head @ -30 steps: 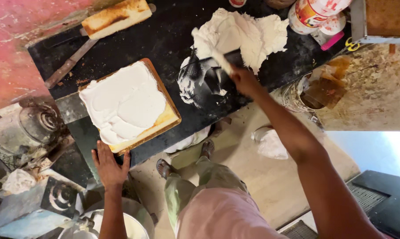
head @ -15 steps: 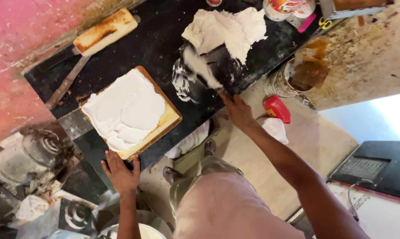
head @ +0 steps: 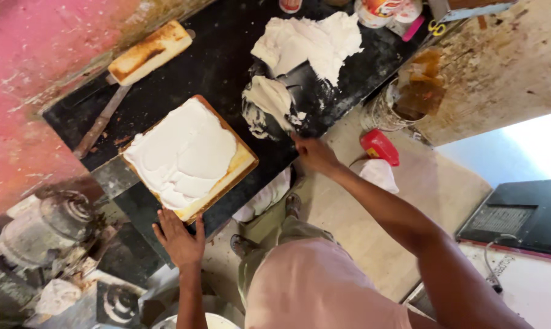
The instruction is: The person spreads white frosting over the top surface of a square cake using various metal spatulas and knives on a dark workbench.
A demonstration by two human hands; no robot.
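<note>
Black counter (head: 220,67) ran across the far side of the scene, smeared with white cream. On it, a large heap of white cream (head: 312,39) sat toward the far right. A square cake (head: 187,155), its top spread with cream and its brown edges bare, lay at the counter's near edge, one corner overhanging. A long loaf of sponge (head: 149,52) rested at the far left, a knife (head: 102,122) just beside it. A bucket (head: 391,106) stood on the floor to the right, a red bottle (head: 379,146) near it. Left hand (head: 179,239) lay flat on the counter edge, fingers spread apart, just near of the cake and not touching it as far as could be told. Right hand (head: 315,153) was clamped on the handle of a spatula (head: 275,103), its blade loaded with cream and pressed to the counter between the heap and the cake.
</note>
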